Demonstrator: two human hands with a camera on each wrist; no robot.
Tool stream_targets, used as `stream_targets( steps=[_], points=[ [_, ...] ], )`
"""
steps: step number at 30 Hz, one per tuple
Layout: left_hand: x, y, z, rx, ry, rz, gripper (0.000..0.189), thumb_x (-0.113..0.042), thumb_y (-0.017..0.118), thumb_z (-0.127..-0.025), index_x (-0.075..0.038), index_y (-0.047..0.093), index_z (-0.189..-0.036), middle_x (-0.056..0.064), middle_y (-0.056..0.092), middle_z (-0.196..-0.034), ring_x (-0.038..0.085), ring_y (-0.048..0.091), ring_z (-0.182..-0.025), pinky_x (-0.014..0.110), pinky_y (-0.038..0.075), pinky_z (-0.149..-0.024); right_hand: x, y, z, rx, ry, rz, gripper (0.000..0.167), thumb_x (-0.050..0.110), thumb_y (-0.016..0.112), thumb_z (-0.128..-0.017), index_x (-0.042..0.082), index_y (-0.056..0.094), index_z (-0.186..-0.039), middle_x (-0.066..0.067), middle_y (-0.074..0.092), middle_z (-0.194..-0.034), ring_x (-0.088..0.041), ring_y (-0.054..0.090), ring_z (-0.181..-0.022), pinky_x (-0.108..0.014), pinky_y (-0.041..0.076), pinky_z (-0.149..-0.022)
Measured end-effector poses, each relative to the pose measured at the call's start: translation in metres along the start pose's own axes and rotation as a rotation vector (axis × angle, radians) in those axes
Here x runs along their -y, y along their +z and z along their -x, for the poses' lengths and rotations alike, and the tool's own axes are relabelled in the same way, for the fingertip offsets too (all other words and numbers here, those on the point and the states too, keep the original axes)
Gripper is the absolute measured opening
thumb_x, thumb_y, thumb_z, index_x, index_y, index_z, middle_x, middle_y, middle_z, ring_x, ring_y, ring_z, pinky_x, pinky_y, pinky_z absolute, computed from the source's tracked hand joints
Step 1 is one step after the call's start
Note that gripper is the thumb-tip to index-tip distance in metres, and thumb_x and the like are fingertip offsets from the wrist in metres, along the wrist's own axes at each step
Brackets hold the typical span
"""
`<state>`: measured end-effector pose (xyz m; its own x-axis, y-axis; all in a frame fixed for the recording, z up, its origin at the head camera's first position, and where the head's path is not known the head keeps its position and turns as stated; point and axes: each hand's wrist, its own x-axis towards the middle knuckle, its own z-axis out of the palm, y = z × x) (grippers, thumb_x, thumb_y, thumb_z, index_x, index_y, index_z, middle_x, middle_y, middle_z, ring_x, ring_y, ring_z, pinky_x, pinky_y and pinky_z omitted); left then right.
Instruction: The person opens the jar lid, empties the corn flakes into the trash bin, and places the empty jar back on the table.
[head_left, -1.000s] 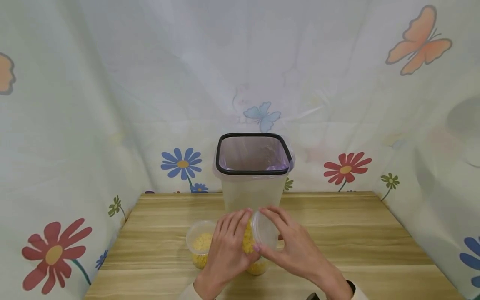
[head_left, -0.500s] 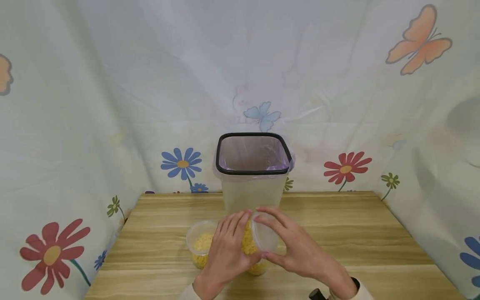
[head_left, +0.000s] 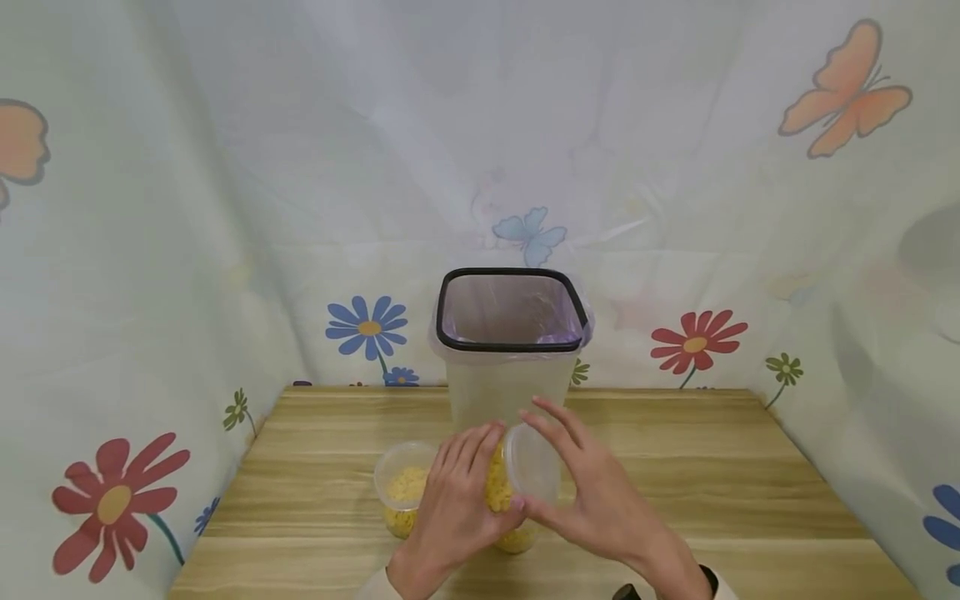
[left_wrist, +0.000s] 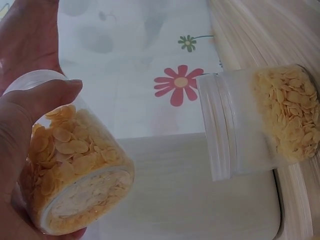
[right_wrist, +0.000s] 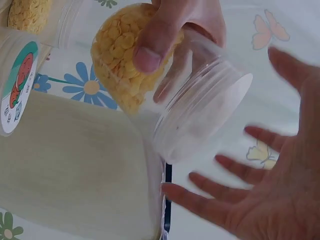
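The right grip (head_left: pixel 596 493) had spread wider beside the lid (head_left: pixel 536 463); the left grip (head_left: pixel 459 487) clasped the tilted jar (head_left: pixel 497 485). Work on the lid seemed unfinished.

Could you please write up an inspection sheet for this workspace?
Surface: table, wood-grained.
Job's things: held jar, tilted, lid on, yellow flakes inside; left jar and labelled jar, both upright on the table, also with flakes.
Clutter: nothing seen.
Hands: left hand grips the held jar; right hand by the lid, fingers spread.
Cables: nothing seen.
Surroundings: bin, black-rimmed, purple-lined, at the back; floral backdrop.
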<state>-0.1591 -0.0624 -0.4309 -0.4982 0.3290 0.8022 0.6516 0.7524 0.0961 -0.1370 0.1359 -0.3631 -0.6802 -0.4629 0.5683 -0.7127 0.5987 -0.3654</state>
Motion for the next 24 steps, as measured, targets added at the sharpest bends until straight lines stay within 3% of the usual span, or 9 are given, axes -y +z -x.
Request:
stream_targets(
  steps=[4, 6, 9, 11, 15, 24],
  points=[
    [-0.0025, -0.0021, -0.0006, 0.026, -0.029, -0.013, 0.095, -0.053, 0.086, -0.062, -0.012, 0.050, -0.139, 0.001, 0.059, -0.133, 0.020, 0.057, -0.118, 0.039, 0.050, -0.098, 0.0081, 0.0003, 0.0005, -0.012, 0.209, 0.005, 0.072, 0.049, 0.071, -0.085, 0.031, 0.040, -0.148, -0.002, 0.044, -0.150, -0.028, 0.060, -0.120, -0.037, 0.059, -0.078],
    [-0.0036, -0.0029, -0.0006, 0.037, -0.036, -0.019, 0.098, -0.052, 0.088, -0.060, -0.013, 0.049, -0.140, 0.000, 0.058, -0.134, 0.019, 0.056, -0.119, 0.039, 0.049, -0.099, 0.0107, 0.0010, 0.0016, 0.014, 0.290, 0.018, 0.071, 0.052, 0.067, -0.086, 0.032, 0.040, -0.148, -0.003, 0.046, -0.149, -0.028, 0.062, -0.117, -0.037, 0.059, -0.075],
    [-0.0048, -0.0020, -0.0010, 0.032, -0.030, -0.019, 0.097, -0.052, 0.088, -0.060, -0.014, 0.049, -0.140, 0.000, 0.058, -0.134, 0.019, 0.056, -0.119, 0.039, 0.048, -0.100, 0.0114, 0.0042, 0.0024, 0.047, 0.355, 0.057, 0.071, 0.058, 0.064, -0.087, 0.032, 0.040, -0.148, -0.003, 0.049, -0.146, -0.030, 0.064, -0.112, -0.046, 0.057, -0.079],
    [-0.0052, -0.0012, -0.0016, 0.028, -0.023, -0.020, 0.096, -0.052, 0.088, -0.061, -0.014, 0.049, -0.140, 0.000, 0.058, -0.134, 0.019, 0.055, -0.119, 0.039, 0.048, -0.101, 0.0113, 0.0065, 0.0021, 0.048, 0.370, 0.072, 0.071, 0.059, 0.063, -0.086, 0.031, 0.042, -0.148, -0.003, 0.051, -0.145, -0.032, 0.065, -0.110, -0.051, 0.055, -0.081],
    [-0.0054, 0.0005, -0.0031, -0.002, 0.007, -0.023, 0.096, -0.051, 0.088, -0.059, -0.012, 0.050, -0.139, 0.002, 0.059, -0.133, 0.021, 0.056, -0.117, 0.041, 0.048, -0.099, 0.0114, 0.0088, 0.0015, 0.042, 0.380, 0.078, 0.071, 0.061, 0.064, -0.085, 0.030, 0.045, -0.145, 0.001, 0.055, -0.141, -0.029, 0.066, -0.105, -0.047, 0.055, -0.076],
    [-0.0051, 0.0013, -0.0037, -0.017, 0.019, -0.016, 0.091, -0.051, 0.086, -0.062, -0.011, 0.053, -0.136, 0.002, 0.059, -0.132, 0.022, 0.057, -0.116, 0.042, 0.050, -0.097, 0.0076, 0.0051, 0.0031, 0.082, 0.328, -0.056, 0.068, 0.051, 0.072, -0.084, 0.031, 0.046, -0.144, 0.003, 0.051, -0.142, -0.019, 0.064, -0.102, -0.018, 0.051, -0.059]
  ],
)
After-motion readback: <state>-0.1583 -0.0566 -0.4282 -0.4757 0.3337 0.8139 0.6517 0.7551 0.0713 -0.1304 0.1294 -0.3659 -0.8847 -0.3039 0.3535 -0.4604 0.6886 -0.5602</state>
